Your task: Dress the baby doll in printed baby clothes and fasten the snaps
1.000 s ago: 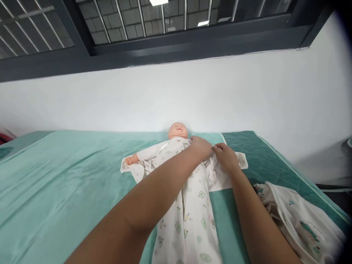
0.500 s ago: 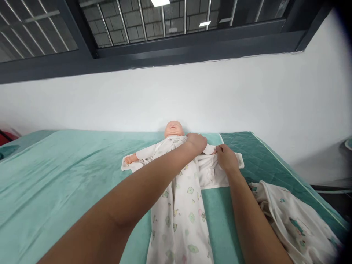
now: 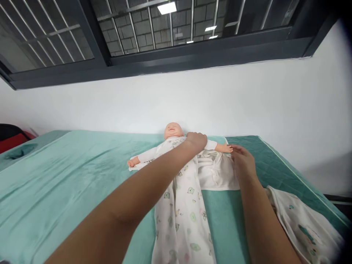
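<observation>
A baby doll (image 3: 172,131) lies on its back on a teal mat (image 3: 68,176), head toward the wall. A white printed sleep sack (image 3: 183,205) covers its body and runs down toward me. My left hand (image 3: 197,141) rests on the doll's chest, fingers curled onto the cloth. My right hand (image 3: 242,160) lies on the open white flap (image 3: 217,174), its fingertips next to the doll's outstretched hand (image 3: 227,148). The doll's other arm (image 3: 140,158) stretches out to the left.
Another white printed garment (image 3: 302,223) lies crumpled at the mat's right edge. A white wall rises just behind the doll's head, under a dark-framed barred window (image 3: 170,33). Something red and black (image 3: 11,139) sits at the far left.
My right hand has slid rightward along the flap to the doll's hand, and the doll's arm now shows bare of the flap. My left hand stays on the chest.
</observation>
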The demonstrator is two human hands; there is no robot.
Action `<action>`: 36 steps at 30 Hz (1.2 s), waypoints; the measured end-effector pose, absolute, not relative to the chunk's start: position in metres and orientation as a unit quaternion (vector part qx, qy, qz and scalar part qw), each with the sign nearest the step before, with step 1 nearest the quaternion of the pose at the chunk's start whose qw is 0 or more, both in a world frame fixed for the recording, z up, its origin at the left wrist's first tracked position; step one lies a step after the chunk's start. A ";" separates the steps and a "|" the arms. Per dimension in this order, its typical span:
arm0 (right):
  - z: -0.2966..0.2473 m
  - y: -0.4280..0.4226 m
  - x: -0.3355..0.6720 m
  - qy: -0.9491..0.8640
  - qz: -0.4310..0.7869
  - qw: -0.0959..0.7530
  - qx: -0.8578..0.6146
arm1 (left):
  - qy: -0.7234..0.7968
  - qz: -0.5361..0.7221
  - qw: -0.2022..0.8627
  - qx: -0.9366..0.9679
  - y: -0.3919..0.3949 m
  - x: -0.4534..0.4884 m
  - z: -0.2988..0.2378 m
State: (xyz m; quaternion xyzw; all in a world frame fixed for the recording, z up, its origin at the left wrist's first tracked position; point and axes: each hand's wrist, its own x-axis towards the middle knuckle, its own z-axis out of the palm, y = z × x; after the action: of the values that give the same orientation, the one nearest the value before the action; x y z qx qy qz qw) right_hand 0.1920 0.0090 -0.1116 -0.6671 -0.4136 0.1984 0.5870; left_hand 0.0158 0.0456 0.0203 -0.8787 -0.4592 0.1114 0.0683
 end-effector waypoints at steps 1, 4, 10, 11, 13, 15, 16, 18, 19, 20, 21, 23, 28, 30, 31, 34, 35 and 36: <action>-0.111 0.008 0.193 -0.394 0.184 0.609 -0.663 | -0.459 0.111 0.060 -0.880 0.045 0.021 0.014; -0.106 0.004 0.188 -0.371 0.103 0.649 -0.656 | -0.451 0.107 0.032 -0.885 0.038 0.038 -0.002; -0.085 -0.005 0.125 -0.503 0.159 0.636 -0.563 | -0.428 0.002 0.021 -0.904 0.005 0.001 0.008; -0.081 -0.007 0.113 -0.526 0.201 0.621 -0.546 | -0.431 -0.070 0.008 -0.899 -0.001 -0.019 0.011; -0.076 -0.012 0.093 -0.570 0.270 0.578 -0.518 | -0.459 -0.231 -0.030 -0.858 -0.009 -0.063 0.010; -0.071 -0.017 0.079 -0.608 0.311 0.533 -0.499 | -0.489 -0.327 -0.080 -0.805 -0.014 -0.104 -0.002; -0.070 -0.019 0.074 -0.624 0.325 0.512 -0.493 | -0.495 -0.337 -0.116 -0.792 -0.014 -0.120 -0.011; -0.068 -0.022 0.070 -0.653 0.338 0.475 -0.484 | -0.502 -0.347 -0.173 -0.773 -0.015 -0.139 -0.031; -0.068 -0.022 0.070 -0.668 0.337 0.459 -0.480 | -0.500 -0.349 -0.191 -0.769 -0.016 -0.143 -0.040; -0.069 -0.022 0.070 -0.682 0.333 0.443 -0.478 | -0.495 -0.353 -0.201 -0.768 -0.017 -0.144 -0.048; -0.069 -0.022 0.071 -0.694 0.326 0.430 -0.476 | -0.487 -0.360 -0.201 -0.770 -0.018 -0.144 -0.054; -0.071 -0.021 0.072 -0.711 0.312 0.414 -0.475 | -0.466 -0.383 -0.176 -0.778 -0.022 -0.139 -0.060; -0.076 -0.020 0.076 -0.743 0.264 0.406 -0.462 | -0.370 -0.450 -0.031 -0.812 -0.037 -0.136 -0.063; -0.076 -0.021 0.077 -0.765 0.220 0.409 -0.446 | -0.336 -0.469 0.009 -0.817 -0.041 -0.136 -0.064; -0.075 -0.021 0.077 -0.775 0.194 0.411 -0.440 | -0.330 -0.474 0.018 -0.816 -0.042 -0.137 -0.064; -0.072 -0.025 0.075 -0.785 0.119 0.419 -0.441 | -0.349 -0.459 0.006 -0.817 -0.040 -0.137 -0.064; -0.071 -0.028 0.075 -0.785 0.099 0.423 -0.442 | -0.359 -0.445 -0.004 -0.820 -0.039 -0.137 -0.063; -0.070 -0.032 0.074 -0.784 0.086 0.428 -0.442 | -0.367 -0.431 -0.014 -0.824 -0.037 -0.137 -0.062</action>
State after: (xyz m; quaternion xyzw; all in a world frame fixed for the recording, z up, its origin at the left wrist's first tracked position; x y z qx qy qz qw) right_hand 0.0743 -0.0321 -0.0697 -0.4420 -0.7836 0.0858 0.4280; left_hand -0.1373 -0.0370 -0.0616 -0.8240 -0.3674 -0.4312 -0.0144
